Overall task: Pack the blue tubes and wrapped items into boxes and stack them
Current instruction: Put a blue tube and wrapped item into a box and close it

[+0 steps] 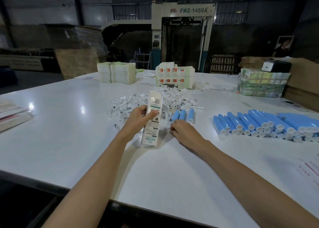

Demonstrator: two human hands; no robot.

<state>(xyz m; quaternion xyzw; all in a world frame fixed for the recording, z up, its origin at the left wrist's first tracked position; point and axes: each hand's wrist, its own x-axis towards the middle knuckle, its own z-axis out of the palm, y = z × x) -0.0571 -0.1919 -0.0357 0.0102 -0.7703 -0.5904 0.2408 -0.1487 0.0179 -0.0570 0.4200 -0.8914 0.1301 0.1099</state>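
Observation:
My left hand (139, 118) grips a tall white printed box (152, 122) around its middle and holds it upright, its lower end on the white table (69, 124). My right hand (183, 130) rests on the table just right of the box, fingers curled down near three blue tubes (183, 114); whether it holds anything is hidden. A heap of clear-wrapped small items (138, 101) lies behind the box. A large pile of blue tubes with white caps (264, 124) lies at the right.
Stacks of flat folded cartons (115, 74) and printed cartons (174, 77) stand at the back of the table. A taped bundle (262, 84) and brown cardboard boxes (303, 82) stand at the right. Papers (12, 115) lie at the left edge. A large machine stands behind.

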